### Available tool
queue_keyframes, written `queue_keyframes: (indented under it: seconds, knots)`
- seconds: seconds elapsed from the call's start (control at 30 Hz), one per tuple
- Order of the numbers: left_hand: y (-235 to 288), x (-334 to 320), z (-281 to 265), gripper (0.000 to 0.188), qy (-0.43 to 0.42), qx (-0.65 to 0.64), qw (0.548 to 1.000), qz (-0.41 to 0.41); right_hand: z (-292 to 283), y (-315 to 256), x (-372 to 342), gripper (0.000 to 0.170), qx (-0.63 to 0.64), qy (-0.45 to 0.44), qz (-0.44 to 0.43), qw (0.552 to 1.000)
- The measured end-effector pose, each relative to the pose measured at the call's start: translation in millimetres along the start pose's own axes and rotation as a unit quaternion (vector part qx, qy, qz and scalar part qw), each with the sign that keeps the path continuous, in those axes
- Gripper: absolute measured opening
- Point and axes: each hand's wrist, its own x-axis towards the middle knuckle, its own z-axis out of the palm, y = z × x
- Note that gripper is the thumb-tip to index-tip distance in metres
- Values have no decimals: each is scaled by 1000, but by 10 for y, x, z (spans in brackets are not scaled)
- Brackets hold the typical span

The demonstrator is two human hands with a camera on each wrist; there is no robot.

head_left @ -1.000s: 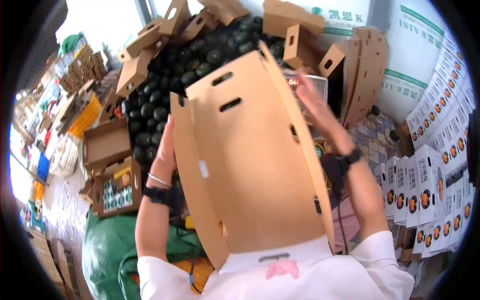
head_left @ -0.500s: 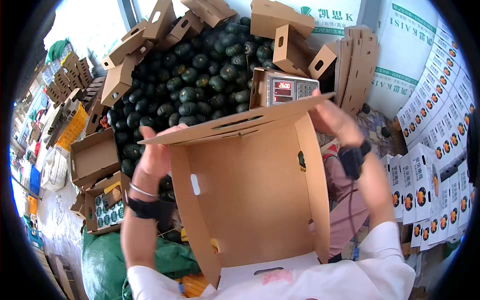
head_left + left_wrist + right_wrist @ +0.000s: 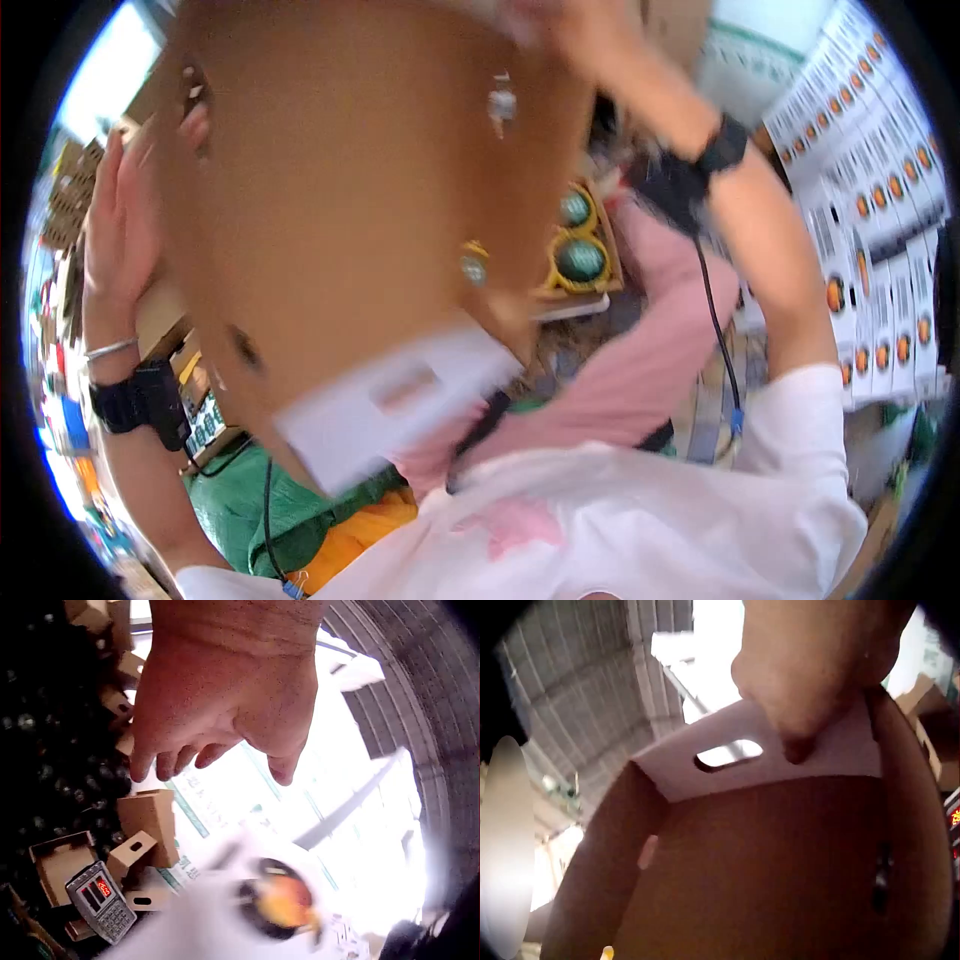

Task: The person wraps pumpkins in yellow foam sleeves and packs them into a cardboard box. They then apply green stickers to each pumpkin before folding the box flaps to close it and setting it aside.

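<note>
An open cardboard box [image 3: 330, 210], brown inside with a white end panel [image 3: 400, 400] towards the body, is held up and tilted in front of the chest. My right hand [image 3: 590, 35] grips its far end; in the right wrist view the thumb of that hand [image 3: 817, 682] lies over a white end wall beside an oval handle hole. My left hand [image 3: 125, 220] is beside the box's left wall, its fingers extended. In the left wrist view the left hand [image 3: 225, 705] has its palm showing and nothing in it, above the box's blurred white printed outside [image 3: 210, 907].
Dark green pumpkins with yellow edging [image 3: 580, 260] sit in a carton beyond the right knee. White printed cartons [image 3: 870, 210] are stacked at right. A digital scale [image 3: 101, 900] stands by a dark heap of pumpkins [image 3: 52, 757]. A green sack [image 3: 235, 520] lies at lower left.
The raised far flap came down with both hands at its corners. Then the box was lifted nearer the head camera and turned; the left hand moved out left, the right hand up.
</note>
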Motion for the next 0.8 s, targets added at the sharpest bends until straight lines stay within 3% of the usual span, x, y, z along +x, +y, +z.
queue_keyframes:
  seconds: [0.03,0.07,0.1,0.13,0.23,0.33,0.37,0.4,0.43,0.47,0.53,0.63,0.73,0.8]
  knots:
    - [-148,-24,65,59,65,-22,998,-10,-459,-35,-19,20,182,95,74,976]
    - [-367,2,160,59,89,-45,995,-23,-346,229,-55,28,180,254,109,944]
    - [-606,34,271,59,87,-59,993,-45,-593,439,-188,36,387,72,167,904]
    - [-844,80,399,59,82,-70,992,-71,-842,651,-319,44,514,-97,274,807]
    - [-1549,238,796,59,75,-96,980,-159,-600,761,-1216,47,621,-163,362,676]
    - [-2243,338,1127,60,93,-95,964,-232,-270,576,-2079,60,661,-162,418,602]
    - [-2480,369,1184,60,106,-80,960,-248,-174,390,-2320,63,593,-136,426,670]
    - [-2977,483,980,66,124,14,969,-212,7,359,-2593,67,569,-117,496,645]
    - [-3045,422,1169,66,94,-11,966,-240,157,364,-2827,71,544,-97,562,615]
    - [-3418,442,1077,64,89,-49,965,-243,250,387,-2945,71,544,-91,580,599]
    - [-3677,382,1114,60,91,-98,955,-265,470,401,-3077,71,544,-81,614,566]
    - [-3944,319,997,56,139,-79,942,-294,857,536,-3214,71,576,-106,603,542]
    - [-4005,320,974,53,152,-106,940,-287,1184,730,-3211,66,502,-207,603,584]
    - [-3975,314,997,52,139,-166,925,-311,1186,737,-3237,65,549,-192,596,553]
